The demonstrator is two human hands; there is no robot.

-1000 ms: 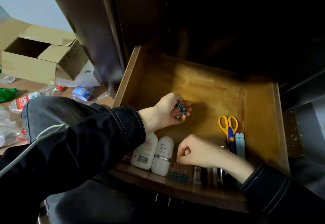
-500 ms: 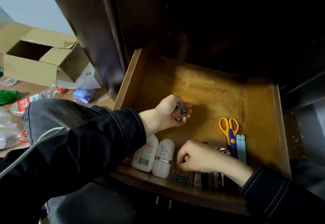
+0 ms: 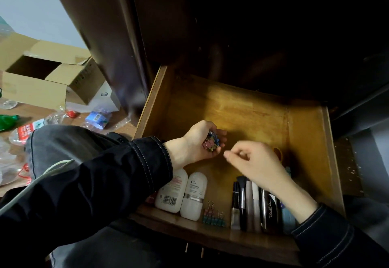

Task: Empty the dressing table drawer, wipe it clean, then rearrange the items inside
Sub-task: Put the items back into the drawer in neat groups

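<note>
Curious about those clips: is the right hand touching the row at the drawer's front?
Apart. Head view shows bare drawer floor between the right hand and the row of clips.

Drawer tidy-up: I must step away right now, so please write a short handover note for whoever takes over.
Left hand holds a bunch of binder clips over the drawer.
Right hand is beside it with its fingertips pinched; I cannot tell whether it holds a clip.
Done: along the front lie two white bottles, a row of clips, and brushes and tubes. Yellow scissors peek out behind the right hand.
Left: probably line up the clips in the left hand beside the row.
</note>
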